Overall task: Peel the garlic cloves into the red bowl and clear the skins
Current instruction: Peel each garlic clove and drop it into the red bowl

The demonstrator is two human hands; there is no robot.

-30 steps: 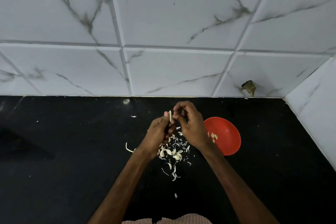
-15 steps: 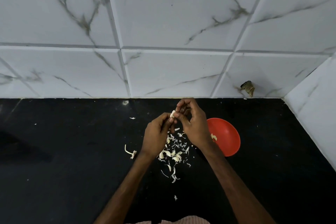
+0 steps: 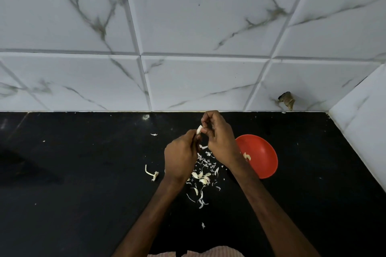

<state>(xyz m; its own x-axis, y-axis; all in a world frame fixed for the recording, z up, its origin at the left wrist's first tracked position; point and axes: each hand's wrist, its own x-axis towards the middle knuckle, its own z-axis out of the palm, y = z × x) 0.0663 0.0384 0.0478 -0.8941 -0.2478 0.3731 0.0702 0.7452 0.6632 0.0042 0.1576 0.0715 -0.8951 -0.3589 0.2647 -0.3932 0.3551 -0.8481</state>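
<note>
Black counter (image 3: pixel 83 173) below; my left hand (image 3: pixel 180 157) and right hand (image 3: pixel 218 139) pinch one garlic clove (image 3: pixel 199 130) between them. Small, slick: I'd grip its ends. Red bowl (image 3: pixel 261 158) sits just right.

**Legible text and markings: none**

Head view, whole frame: no writing, label, brand, number or sign can be read on any surface.
</note>
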